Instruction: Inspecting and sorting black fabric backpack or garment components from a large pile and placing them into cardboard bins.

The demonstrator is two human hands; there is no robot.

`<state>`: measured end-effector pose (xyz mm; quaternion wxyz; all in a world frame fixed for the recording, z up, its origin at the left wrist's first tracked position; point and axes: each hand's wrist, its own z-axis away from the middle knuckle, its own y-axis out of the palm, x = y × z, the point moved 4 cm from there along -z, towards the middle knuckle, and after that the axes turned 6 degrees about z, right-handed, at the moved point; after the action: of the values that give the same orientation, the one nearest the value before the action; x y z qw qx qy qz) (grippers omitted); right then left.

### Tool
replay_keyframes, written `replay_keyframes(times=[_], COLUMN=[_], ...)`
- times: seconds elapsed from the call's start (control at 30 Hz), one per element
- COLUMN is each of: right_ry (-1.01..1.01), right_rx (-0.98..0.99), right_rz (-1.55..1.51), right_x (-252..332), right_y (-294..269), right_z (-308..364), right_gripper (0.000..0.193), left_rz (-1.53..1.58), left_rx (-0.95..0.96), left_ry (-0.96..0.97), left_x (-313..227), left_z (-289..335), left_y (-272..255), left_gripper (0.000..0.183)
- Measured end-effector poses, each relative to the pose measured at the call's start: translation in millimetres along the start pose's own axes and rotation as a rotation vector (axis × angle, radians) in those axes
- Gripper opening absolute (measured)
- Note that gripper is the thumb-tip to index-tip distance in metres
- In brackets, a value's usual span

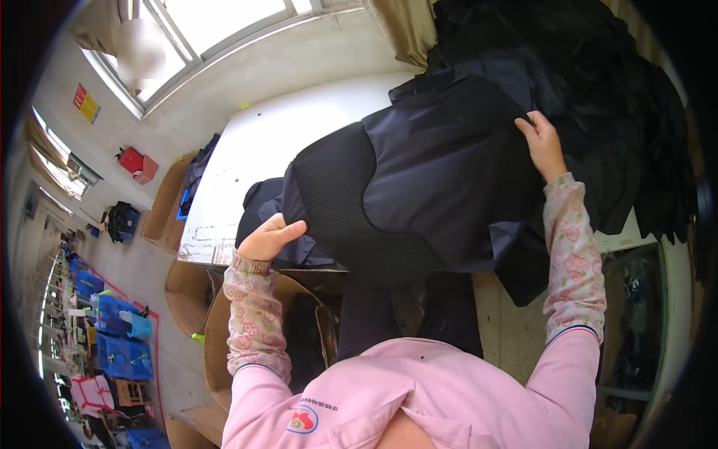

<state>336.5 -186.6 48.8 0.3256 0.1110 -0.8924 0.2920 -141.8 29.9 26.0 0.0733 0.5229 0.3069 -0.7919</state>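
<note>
A dark garment piece (441,172) of smooth navy-black cloth, with a curved textured mesh panel along its left side, is stretched between my two hands over the table's front edge. My left hand (270,238) grips its left edge, thumb on top and fingers hidden underneath. At the upper right, my right hand (543,144) pinches the garment piece's far right edge between thumb and fingers. The cloth's lower edge hangs over the front of the white table (292,112). More dark folded fabric (258,206) lies under and beside my left hand.
A large heap of black garments (598,97) covers the table's right end. Open cardboard boxes (217,344) stand on the floor at the near left. Farther left are blue crates (123,355) and a red box (137,165) on the wall. A window (217,30) is behind the table.
</note>
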Motion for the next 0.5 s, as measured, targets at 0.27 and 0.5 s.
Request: replay_keyframes(times=[0.27, 0.5], right_ry=[-0.63, -0.707], right_rx=[0.395, 0.234], right_rz=[0.026, 0.325], right_x=[226.5, 235.0], right_y=[43.6, 39.6], right_z=[-17.2, -17.3], right_gripper=[0.028, 0.031], left_rz=[-0.716, -0.838], left_rx=[-0.423, -0.36], left_ry=[1.143, 1.07], left_x=[-194.5, -236.5], left_z=[10.4, -31.6], left_y=[29.1, 8.1], left_gripper=[0.069, 0.025])
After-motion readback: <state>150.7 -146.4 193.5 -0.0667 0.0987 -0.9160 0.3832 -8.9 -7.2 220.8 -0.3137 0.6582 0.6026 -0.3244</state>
